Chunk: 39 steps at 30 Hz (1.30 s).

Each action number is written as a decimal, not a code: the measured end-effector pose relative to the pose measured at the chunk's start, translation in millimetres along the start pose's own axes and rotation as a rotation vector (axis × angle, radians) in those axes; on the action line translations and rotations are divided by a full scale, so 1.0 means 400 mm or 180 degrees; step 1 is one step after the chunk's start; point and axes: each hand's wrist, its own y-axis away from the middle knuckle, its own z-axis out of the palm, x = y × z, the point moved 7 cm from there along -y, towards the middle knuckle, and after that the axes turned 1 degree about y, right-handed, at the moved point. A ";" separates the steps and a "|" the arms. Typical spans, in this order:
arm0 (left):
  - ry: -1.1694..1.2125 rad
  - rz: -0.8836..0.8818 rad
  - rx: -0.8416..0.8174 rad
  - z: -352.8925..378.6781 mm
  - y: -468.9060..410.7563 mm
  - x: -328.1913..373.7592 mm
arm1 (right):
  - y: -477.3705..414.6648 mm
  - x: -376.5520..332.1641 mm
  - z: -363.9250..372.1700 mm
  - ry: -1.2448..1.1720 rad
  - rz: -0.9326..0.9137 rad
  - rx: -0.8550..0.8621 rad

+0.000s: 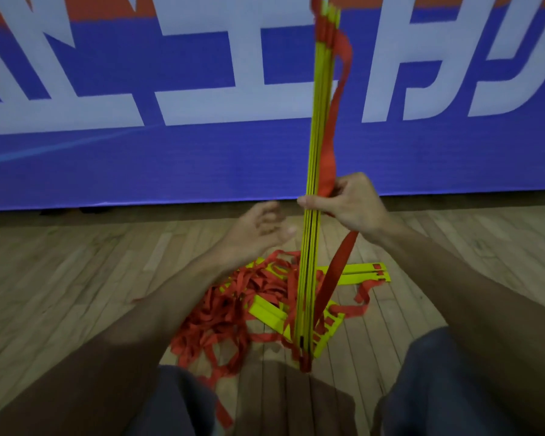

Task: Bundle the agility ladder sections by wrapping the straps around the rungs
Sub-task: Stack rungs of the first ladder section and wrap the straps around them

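A stack of yellow rungs (316, 127) stands on end on the wooden floor (76, 278), its lower end planted between the person's knees and its top running out of the upper edge of the view. The right hand (348, 204) has its grip closed around the stack at about mid-height, thumb across the front of the rungs, and it also pinches a red strap (334, 121) against them. That strap hangs in a loose loop from the red bindings near the top of the stack, passes through the hand, and comes out below the palm as a taut band slanting down to the foot of the stack.

The left hand (258, 229) hovers just beside the stack on its left, fingers spread and grip empty, touching nothing that can be seen.

On the floor behind the upright stack lies a tangled heap of red straps (230, 306) with more loose yellow rungs (359, 273) lying flat in it.

A blue banner (170, 158) with an orange band along its top covers the wall; it bears large white characters, cropped and partly hidden, so they cannot be read.
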 end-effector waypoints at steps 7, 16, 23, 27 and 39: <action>-0.0747 -0.0316 -0.1275 0.119 0.014 -0.085 | -0.011 0.000 -0.074 -0.0309 0.0063 0.0419; -0.0225 0.0158 -0.1276 0.201 0.008 -0.062 | -0.015 0.003 -0.158 -0.0541 0.0091 0.1188; 0.0080 0.0419 -0.0824 0.187 -0.005 0.010 | 0.000 -0.030 -0.131 -0.0678 -0.0140 0.0700; 0.0629 0.0446 -0.0163 0.123 -0.026 0.048 | 0.020 -0.031 -0.086 -0.0447 -0.0156 0.0306; 0.0963 0.0514 0.1295 -0.104 -0.024 0.034 | 0.110 0.029 0.141 0.0338 0.0294 -0.1824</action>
